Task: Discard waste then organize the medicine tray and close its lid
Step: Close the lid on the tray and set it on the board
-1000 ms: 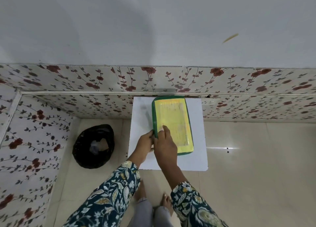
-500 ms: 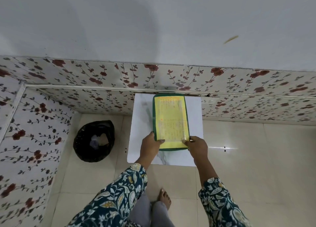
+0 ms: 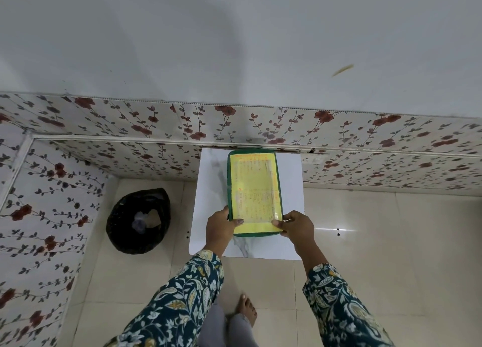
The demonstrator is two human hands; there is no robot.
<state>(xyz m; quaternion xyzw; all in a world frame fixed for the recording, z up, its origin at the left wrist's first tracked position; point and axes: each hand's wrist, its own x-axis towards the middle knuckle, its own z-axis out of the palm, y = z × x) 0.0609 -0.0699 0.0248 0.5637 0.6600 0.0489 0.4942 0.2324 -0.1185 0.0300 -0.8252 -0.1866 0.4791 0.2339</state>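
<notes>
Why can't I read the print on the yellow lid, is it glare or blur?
Head view: mostly softness; the print on the yellow lid is small and smeared, with only mild sheen. The real glare is a bright streak on the floor tiles. Wide-angle distortion bends the floral wall trim.

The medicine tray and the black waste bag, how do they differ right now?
The medicine tray is a flat green box with a yellow lid, while the black waste bag is dark, rounded and soft. The tray sits on the white table; the bag is on the floor to its left. The tray is closed, held at its near corners by the left hand and right hand; the bag gapes open, untouched.
</notes>
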